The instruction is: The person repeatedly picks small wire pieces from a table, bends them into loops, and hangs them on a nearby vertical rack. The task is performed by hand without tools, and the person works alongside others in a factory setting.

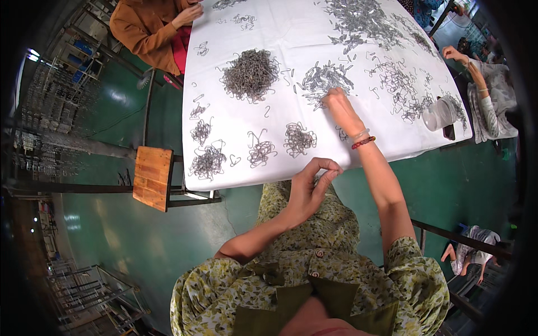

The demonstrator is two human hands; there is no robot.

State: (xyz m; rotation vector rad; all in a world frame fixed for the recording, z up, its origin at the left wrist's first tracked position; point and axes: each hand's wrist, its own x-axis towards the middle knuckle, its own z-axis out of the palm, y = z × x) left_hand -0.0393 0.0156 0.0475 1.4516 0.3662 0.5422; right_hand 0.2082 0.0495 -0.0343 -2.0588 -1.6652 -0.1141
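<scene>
Two hands work at one white-covered bench (pixel 238 119). The right hand (pixel 339 106) is down at the near side of one loose pile of slim grey pieces (pixel 328 79), its fingers bent inward; how tight its grip is, or what it has, I cannot tell from above. The left hand (pixel 315 187) is at the near edge, thumb and forefinger drawn nearly together; whether that grip closes on a piece is too small to make out.

Left of the slim pieces stands one large dark heap of wire hooks (pixel 250 75). Three small clusters of hooks line the near side: one in the left corner (pixel 208 162), one in the middle (pixel 261 152), one farther right (pixel 300 139). Two smaller ones lie up the left edge, and another is partly behind the right wrist, which wears two bracelets (pixel 363 143). One wide scatter of hooks (pixel 399 84) spreads rightward toward one clear tub (pixel 439 115) near the right edge.

Bare cloth runs between the large heap and the near clusters, with one lone hook (pixel 267 111) on it; another bare patch lies right of the right wrist.
</scene>
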